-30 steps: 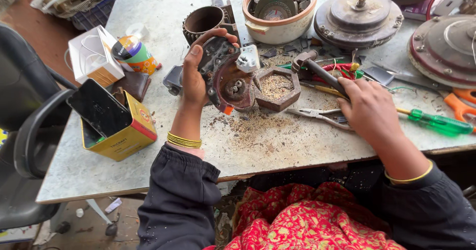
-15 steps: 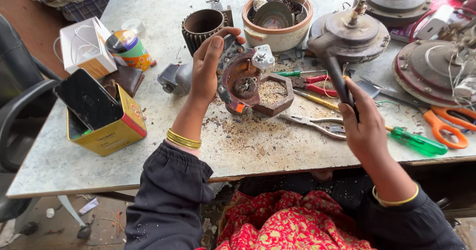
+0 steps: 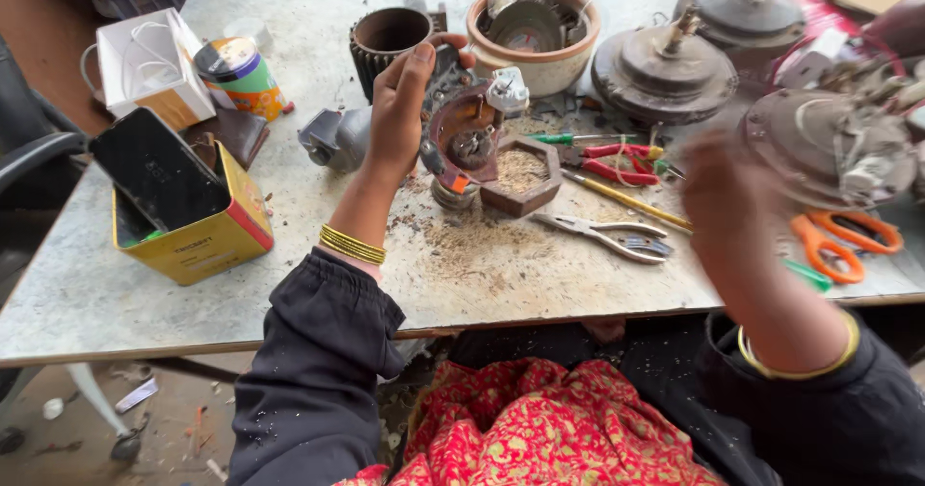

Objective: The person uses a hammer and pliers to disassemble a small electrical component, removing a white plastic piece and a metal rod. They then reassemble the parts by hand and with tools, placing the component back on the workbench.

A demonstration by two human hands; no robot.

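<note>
My left hand point(image 3: 400, 110) is raised over the table point(image 3: 145, 293), shut on a round reddish-brown motor part point(image 3: 464, 134) with a white fitting on top. Just beside that part a hexagonal wooden tray point(image 3: 520, 173) of sawdust rests on the table. My right hand point(image 3: 727, 197) is blurred with motion at the right, above the table's front edge. Whether it holds anything cannot be made out. Near it lie silver pliers point(image 3: 602, 231), a yellow-shafted screwdriver point(image 3: 626, 200) and orange scissors point(image 3: 838, 245).
A yellow tin point(image 3: 207, 240) holding a black phone point(image 3: 159, 173) stands at the left, with a white box point(image 3: 149, 62) and a colourful can point(image 3: 241, 77) behind. At the back are a dark ribbed cylinder point(image 3: 385, 43), a clay bowl point(image 3: 535, 62) and fan motors point(image 3: 665, 67).
My right hand has swung from beside the motor part out to the right and is now blurred; the dark-handled tool it held is not visible. My left hand has kept hold of the motor part.
</note>
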